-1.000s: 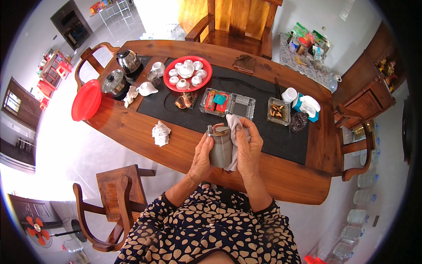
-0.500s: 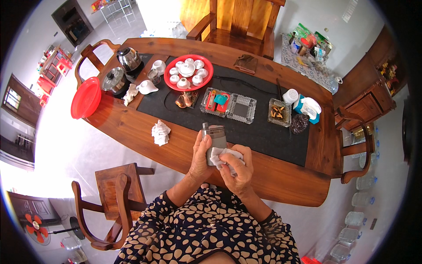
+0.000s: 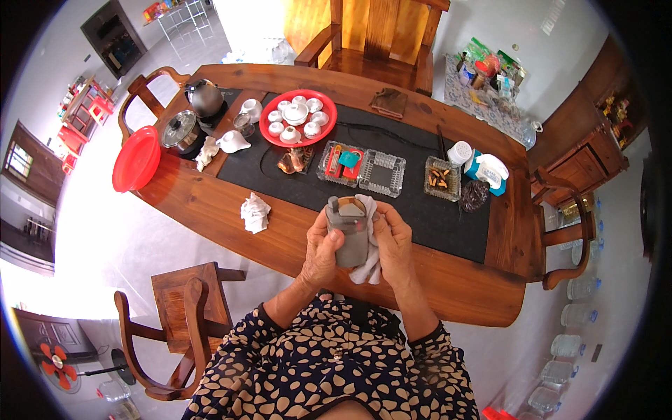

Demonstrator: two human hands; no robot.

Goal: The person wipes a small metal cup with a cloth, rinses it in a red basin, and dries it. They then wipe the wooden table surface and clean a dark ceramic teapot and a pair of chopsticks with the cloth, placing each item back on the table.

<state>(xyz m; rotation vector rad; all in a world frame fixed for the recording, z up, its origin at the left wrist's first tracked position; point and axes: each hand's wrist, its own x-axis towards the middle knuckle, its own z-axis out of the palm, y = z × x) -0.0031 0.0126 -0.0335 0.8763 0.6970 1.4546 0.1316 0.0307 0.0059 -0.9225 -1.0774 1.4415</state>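
1. Grey container (image 3: 344,245): roughly upright between the two hands, in front of the wearer and over the near edge of the wooden surface (image 3: 189,187); a short stub rises at the left of its top.
2. Left hand (image 3: 322,250): closed around the container's left side, the thumb lying across its front.
3. Right hand (image 3: 395,245): holding a white cloth (image 3: 369,260) against the container's right side; the cloth's lower end hangs below the fingers. Whether any fingertip touches the container directly cannot be told.
4. Black mat (image 3: 437,234): laid along the middle of the surface, beyond the hands.
5. Clear plastic box (image 3: 382,173): open on the mat, its left half containing red items and a teal one.
6. Square glass ashtray (image 3: 428,183): right of the box, with butts inside; a white cylinder (image 3: 459,152), a tissue pack (image 3: 488,172) and a crumpled dark bag (image 3: 475,196) are near it.
7. Red round tray (image 3: 332,120): beyond the box and to its left, bearing small white cups around a white lidded bowl (image 3: 295,113).
8. Crumpled white paper (image 3: 255,213): on bare wood, left of the hands.
9. Far left of the surface: a metal kettle (image 3: 204,99), a glass-lidded pot (image 3: 180,133) and a red basin (image 3: 136,162).
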